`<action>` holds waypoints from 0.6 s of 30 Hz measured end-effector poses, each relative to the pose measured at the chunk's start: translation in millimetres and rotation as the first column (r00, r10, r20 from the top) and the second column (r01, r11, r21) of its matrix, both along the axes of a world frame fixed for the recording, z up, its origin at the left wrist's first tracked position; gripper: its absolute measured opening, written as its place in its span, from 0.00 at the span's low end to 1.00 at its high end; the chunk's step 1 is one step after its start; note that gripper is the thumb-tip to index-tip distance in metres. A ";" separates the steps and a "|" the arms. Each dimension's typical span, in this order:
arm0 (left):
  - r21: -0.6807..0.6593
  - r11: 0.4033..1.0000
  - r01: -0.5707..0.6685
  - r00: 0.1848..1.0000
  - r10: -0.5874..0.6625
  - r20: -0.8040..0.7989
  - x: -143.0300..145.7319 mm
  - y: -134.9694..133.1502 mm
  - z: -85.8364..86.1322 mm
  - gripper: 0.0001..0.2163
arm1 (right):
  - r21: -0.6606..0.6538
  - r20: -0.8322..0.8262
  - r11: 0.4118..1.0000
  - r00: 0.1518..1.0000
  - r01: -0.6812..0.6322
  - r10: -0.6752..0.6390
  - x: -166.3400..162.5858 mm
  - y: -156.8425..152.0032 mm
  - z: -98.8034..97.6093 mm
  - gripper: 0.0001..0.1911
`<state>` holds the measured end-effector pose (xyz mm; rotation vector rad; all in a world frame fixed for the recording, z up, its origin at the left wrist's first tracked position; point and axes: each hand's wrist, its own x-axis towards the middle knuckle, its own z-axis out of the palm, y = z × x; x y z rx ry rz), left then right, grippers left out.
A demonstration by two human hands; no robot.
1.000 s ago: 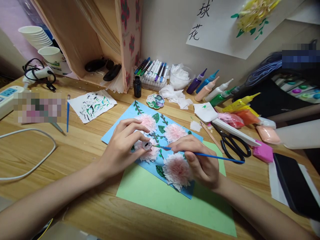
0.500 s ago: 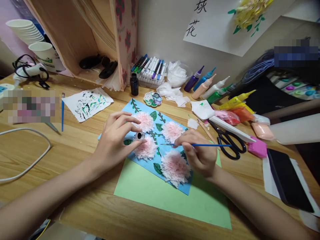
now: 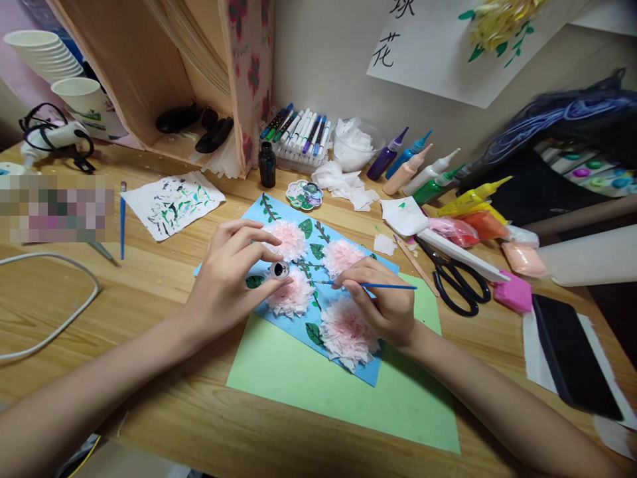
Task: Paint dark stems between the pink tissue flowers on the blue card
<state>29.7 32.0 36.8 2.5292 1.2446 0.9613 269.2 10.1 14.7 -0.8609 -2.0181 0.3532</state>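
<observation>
A blue card (image 3: 279, 216) with painted green leaves and several pink tissue flowers (image 3: 346, 330) lies on a green sheet (image 3: 348, 398) on the wooden desk. My left hand (image 3: 231, 279) pinches a small round cap (image 3: 279, 269) between thumb and fingers above the card. My right hand (image 3: 381, 302) grips a thin blue paintbrush (image 3: 393, 287). The brush tip points left over the card, between the flowers and a short way from the cap.
Black scissors (image 3: 460, 282) lie right of the card. Paint bottles (image 3: 423, 176), a marker box (image 3: 301, 139), a small ink bottle (image 3: 267, 164) and a palette (image 3: 304, 195) stand behind. A paint-smeared paper (image 3: 172, 202), a blue brush (image 3: 122, 219) and a white cable (image 3: 54, 318) lie left.
The brush tip was inside the cap a second ago. It has pulled out and now points over the card. My right hand has shifted slightly left; the left hand stays put.
</observation>
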 end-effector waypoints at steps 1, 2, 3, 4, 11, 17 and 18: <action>-0.001 1.000 -0.001 1.000 0.001 0.000 0.1 0.0 -0.1 0.05 | -0.007 -0.001 1.000 1.000 -0.001 0.001 -0.1 -0.2 0.1 0.09; 0.000 1.000 0.000 1.000 0.000 0.003 0.2 -0.1 -0.3 0.05 | -0.014 0.001 1.000 1.000 -0.002 0.002 -0.2 -0.4 0.2 0.09; 0.003 1.000 0.001 1.000 -0.001 0.006 0.3 -0.1 -0.4 0.05 | -0.017 0.001 1.000 1.000 -0.002 0.002 -0.3 -0.6 0.2 0.09; 0.004 1.000 0.002 1.000 -0.002 0.005 0.5 -0.1 -0.5 0.05 | -0.016 0.003 1.000 1.000 -0.003 0.003 -0.5 -0.9 0.3 0.09; 0.008 1.000 0.005 1.000 -0.005 -0.003 0.7 -0.2 0.2 0.06 | 0.001 0.005 1.000 1.000 -0.009 0.009 -2.0 -2.5 2.4 0.09; 0.011 1.000 0.006 1.000 -0.006 -0.002 0.1 0.4 0.1 0.05 | 0.016 0.000 1.000 1.000 0.008 -0.008 -1.7 -2.8 2.6 0.10; 0.012 1.000 0.007 1.000 -0.007 0.000 0.1 0.4 0.0 0.05 | 0.017 0.002 1.000 1.000 0.013 -0.013 -1.5 -2.5 2.1 0.10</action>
